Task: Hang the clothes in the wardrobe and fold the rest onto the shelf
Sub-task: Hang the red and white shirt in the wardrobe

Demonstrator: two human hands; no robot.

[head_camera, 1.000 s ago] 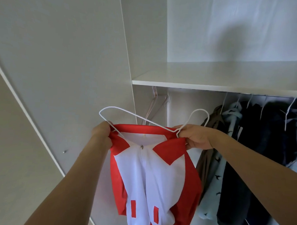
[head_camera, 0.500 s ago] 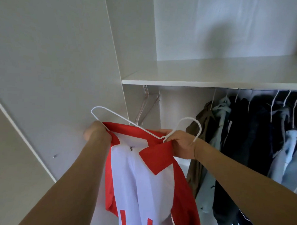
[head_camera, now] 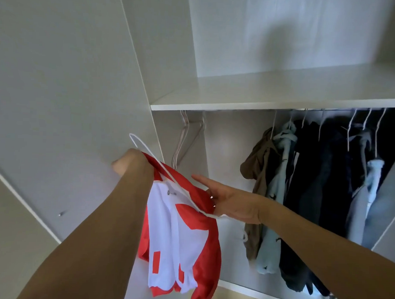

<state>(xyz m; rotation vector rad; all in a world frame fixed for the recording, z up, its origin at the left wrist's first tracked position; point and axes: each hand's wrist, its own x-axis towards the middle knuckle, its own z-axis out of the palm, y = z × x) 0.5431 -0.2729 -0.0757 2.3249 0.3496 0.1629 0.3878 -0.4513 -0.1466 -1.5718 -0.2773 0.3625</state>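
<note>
A red and white garment (head_camera: 182, 233) hangs on a thin white wire hanger (head_camera: 145, 147) in front of the open wardrobe. My left hand (head_camera: 130, 161) grips the garment's left shoulder together with the hanger's end. My right hand (head_camera: 228, 200) is at the hanger's right end, fingers stretched out toward the left; the wire runs under its palm. Whether it pinches the wire is hidden. The hanger slopes down to the right.
A white shelf (head_camera: 283, 94) spans the wardrobe above the rail. Bare pale hangers (head_camera: 183, 140) hang at the rail's left end. Dark, brown and light blue clothes (head_camera: 302, 197) hang to the right. The open door panel (head_camera: 59, 99) stands on the left.
The hanger has tilted, its right end dropping lower. My right hand has loosened from a grip and its fingers have stretched out. The view has shifted left.
</note>
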